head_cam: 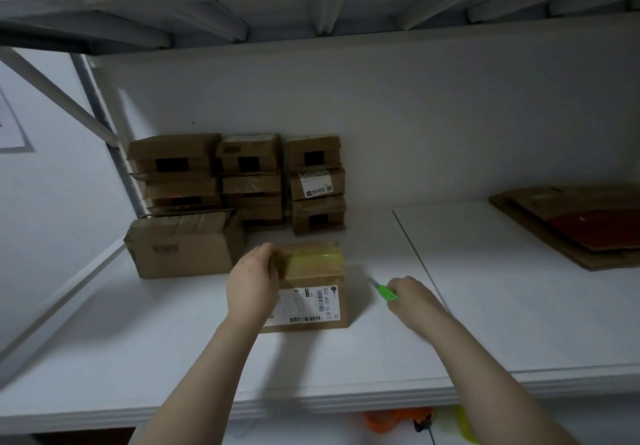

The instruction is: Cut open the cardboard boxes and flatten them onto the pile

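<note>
Indoors, box [313, 273] on white shelf [485, 313], white wall [415, 115]

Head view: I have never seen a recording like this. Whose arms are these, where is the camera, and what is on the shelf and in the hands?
There is no machine here. The two bare arms belong to a person, and the single camera is worn on their head, looking forward and down, so you see roughly what they see.

The left hand grips the top of a taped box with a shipping label, which stands on the white shelf. The right hand holds a green cutter. Its tip points toward the box from the right and appears not to touch it.

Behind them, small boxes are stacked against the back wall. A larger box lies to the left. Far right lies a pile of flattened cardboard.
</note>
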